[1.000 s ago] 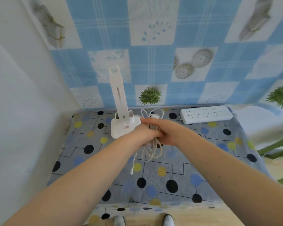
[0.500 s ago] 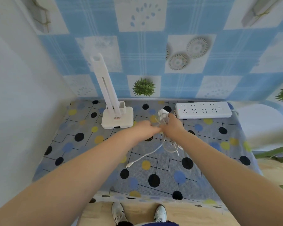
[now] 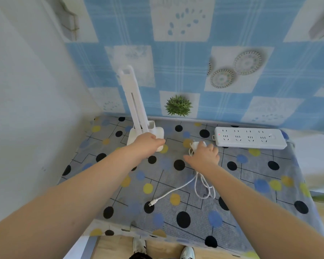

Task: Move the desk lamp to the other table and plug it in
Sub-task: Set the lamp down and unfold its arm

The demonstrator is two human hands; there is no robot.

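**Bare arms, pale shoes**

Both forearms are bare to the frame's edge, with no sleeves, watch or rings showing on the left hand (image 3: 146, 143) or right hand (image 3: 204, 156). The shoes (image 3: 138, 245) are white or light grey with darker trim.

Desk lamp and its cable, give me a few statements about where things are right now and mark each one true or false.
1. The desk lamp stands upright on the table near the back left corner. True.
2. The left hand rests on the power strip. False: it is on the lamp's base; the strip lies apart, to the right.
3. The right hand is on the white plug of the cable. True.
4. The cable's small connector is plugged into the lamp. False: it lies loose on the tablecloth, nearer the front edge.
5. The plug is already in the power strip. False: it is short of the strip's left end.
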